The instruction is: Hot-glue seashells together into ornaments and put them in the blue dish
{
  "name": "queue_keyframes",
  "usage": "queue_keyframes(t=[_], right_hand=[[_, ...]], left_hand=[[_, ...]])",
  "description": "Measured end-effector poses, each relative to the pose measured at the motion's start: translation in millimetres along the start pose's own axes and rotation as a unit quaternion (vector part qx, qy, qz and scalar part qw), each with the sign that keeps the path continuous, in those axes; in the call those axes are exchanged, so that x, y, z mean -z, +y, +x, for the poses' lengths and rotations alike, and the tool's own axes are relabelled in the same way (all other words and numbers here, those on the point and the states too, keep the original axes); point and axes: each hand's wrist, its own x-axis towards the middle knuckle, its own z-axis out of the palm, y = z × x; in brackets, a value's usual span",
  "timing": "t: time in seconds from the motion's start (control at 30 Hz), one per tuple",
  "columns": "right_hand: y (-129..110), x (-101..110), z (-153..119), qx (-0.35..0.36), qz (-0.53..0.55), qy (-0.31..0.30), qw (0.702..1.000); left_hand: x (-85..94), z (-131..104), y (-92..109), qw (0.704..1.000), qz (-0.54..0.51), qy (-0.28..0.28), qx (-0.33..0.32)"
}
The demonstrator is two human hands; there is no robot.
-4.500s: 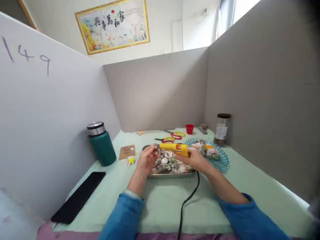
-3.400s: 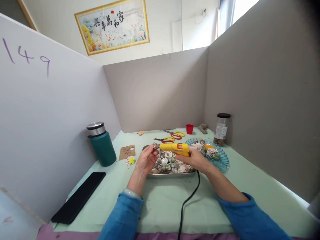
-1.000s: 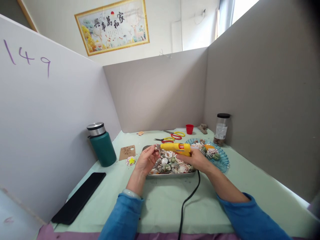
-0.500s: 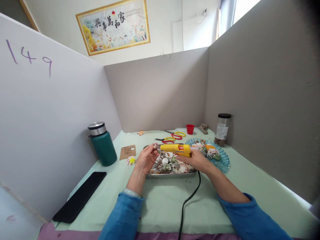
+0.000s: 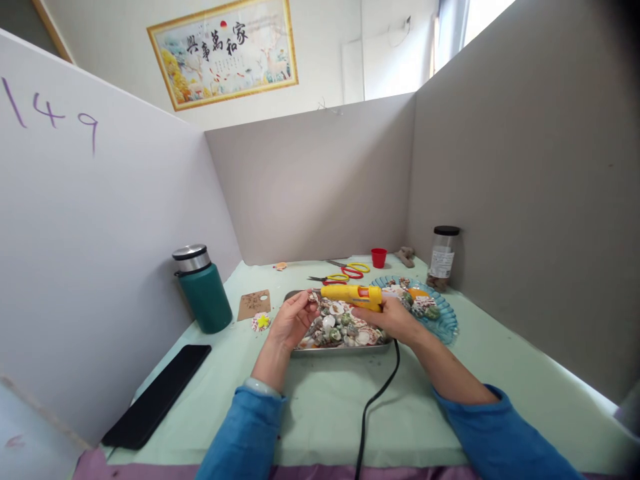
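- Head cam: L hand [image 5: 289,323] pinching small shell [image 5: 313,298], fingertips near-closed; R hand [image 5: 400,321] wrapped round yellow glue gun [image 5: 345,294], nozzle at shell, prob. for close aim.
- Both above shell tray [image 5: 340,353], prob. to catch drips.
- L panel [image 5: 125,200]: "149". Far wall pic [image 5: 235,73]: 家和萬事興. Far-R jar label [image 5: 441,264]: illegible.

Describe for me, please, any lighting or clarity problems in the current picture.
Head view: the window at upper right is washed out to white; dark blur covers the top right corner; a soft diagonal shadow crosses the back panel. Head view, centre: the piece in the left hand is too small to make out clearly.
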Motion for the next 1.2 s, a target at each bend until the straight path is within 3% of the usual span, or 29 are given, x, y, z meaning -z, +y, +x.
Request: queue_keyframes(t=[0.37,1.2], right_hand=[[-0.7,0.7,-1.3,0.001,-0.015,-0.019,1.000],[-0.4,0.2,-1.0,-0.005,-0.009,-0.020,1.000]], left_hand=[[-0.6,1.9,2.8,1.000,-0.018,0.021,-0.014],[1.4,0.0,3.6,1.000,-0.014,0.002,-0.004]])
